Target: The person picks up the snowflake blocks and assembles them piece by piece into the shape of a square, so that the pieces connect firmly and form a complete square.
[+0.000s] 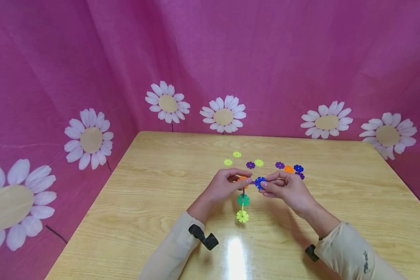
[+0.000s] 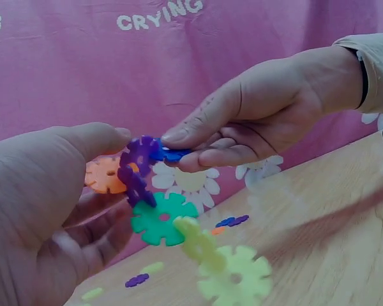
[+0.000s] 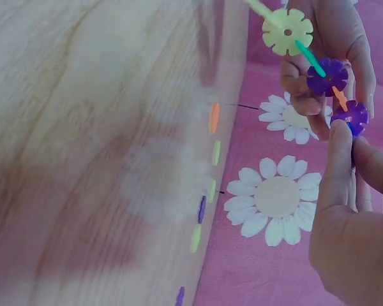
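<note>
Beige sleeves [image 1: 171, 249] lead to two hands joining notched plastic discs

Over the middle of the pale wood-grain table [image 1: 126, 217], between its left and right edges, the left hand [image 1: 224, 186] closes thumb and fingers round an orange flower-shaped plastic disc [image 2: 101, 176]. The right hand [image 1: 295, 193] pinches a royal-blue notched plastic disc [image 1: 258, 183] between thumb and forefinger, its other fingers curled beneath. That blue piece meets an upper purple notched disc [image 2: 140, 150], which adjoins the orange one. On the orange disc's other side a branch hangs clear of the surface: a lower purple disc [image 2: 135, 187], a green disc [image 2: 154, 220], a yellow-green disc seen almost edge-on [image 2: 200, 239] and a bottom yellow-green disc [image 2: 236, 280].

How deeply the blue slot sits in the purple one cannot be told. To seat it well, I would line up slot with slot, hold the two discs square across each other and push straight, without twisting. Bracing close to the joint should spare the other slots; the thin plastic may flex, and the hanging branch could swing or work loose.

Toward the far edge lie loose yellow-green discs [image 1: 237, 154] and a loose purple disc [image 1: 250, 165]; nearer the far right corner, a mixed group of purple, orange and blue discs [image 1: 298, 168].
</note>
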The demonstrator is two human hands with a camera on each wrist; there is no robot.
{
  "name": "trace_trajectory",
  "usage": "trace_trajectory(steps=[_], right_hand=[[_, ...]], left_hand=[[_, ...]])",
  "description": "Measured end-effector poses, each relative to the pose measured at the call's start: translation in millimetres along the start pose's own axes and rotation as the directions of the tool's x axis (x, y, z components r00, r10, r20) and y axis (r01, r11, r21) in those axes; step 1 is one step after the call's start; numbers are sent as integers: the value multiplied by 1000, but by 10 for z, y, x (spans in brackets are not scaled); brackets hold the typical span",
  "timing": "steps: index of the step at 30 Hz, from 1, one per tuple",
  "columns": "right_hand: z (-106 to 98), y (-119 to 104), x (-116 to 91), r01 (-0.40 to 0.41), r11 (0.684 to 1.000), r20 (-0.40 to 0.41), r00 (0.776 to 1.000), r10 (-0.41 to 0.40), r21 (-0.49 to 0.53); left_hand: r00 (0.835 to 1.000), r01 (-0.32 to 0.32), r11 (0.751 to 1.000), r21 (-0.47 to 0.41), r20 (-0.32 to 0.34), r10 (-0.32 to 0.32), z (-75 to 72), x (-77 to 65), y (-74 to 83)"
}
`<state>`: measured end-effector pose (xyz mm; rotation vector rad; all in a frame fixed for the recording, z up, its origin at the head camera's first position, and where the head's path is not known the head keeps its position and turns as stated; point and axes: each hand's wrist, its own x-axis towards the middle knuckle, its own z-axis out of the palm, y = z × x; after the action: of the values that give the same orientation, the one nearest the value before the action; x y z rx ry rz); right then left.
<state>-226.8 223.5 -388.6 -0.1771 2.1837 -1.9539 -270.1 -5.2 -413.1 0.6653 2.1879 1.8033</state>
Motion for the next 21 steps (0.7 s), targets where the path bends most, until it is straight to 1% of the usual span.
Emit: trace_trajectory(steps=[2, 5, 7, 9, 14, 18, 21], right_hand=[[10, 3, 4, 33, 999, -6, 999, -34, -29], [33, -2, 8, 75, 995, -18, 997, -76, -66], [48, -4, 10, 95, 991, -27, 995, -98, -89], [62, -9, 8, 105, 989, -33, 993, -109, -106], [80, -27, -6, 130, 984, -38, 990, -135, -125], [91, -54, -16, 154, 978, -41, 986, -161, -137], [87, -61, -39, 145, 978, -51, 987, -154, -150]], left_hand=[[1000, 7, 1000, -15, 20, -7, -2, 1, -4], [999, 36, 999, -39, 35, -35, -2, -4, -10], [998, 53, 997, -61, 46, -50, 3, -9, -14], [997, 54, 996, -72, 59, -49, 11, -14, -11], [996, 21, 997, -78, 85, -14, 35, -26, 14], [998, -6, 998, -70, 62, 10, 47, -36, 58], [999, -17, 998, -60, 37, 19, 78, -35, 84]])
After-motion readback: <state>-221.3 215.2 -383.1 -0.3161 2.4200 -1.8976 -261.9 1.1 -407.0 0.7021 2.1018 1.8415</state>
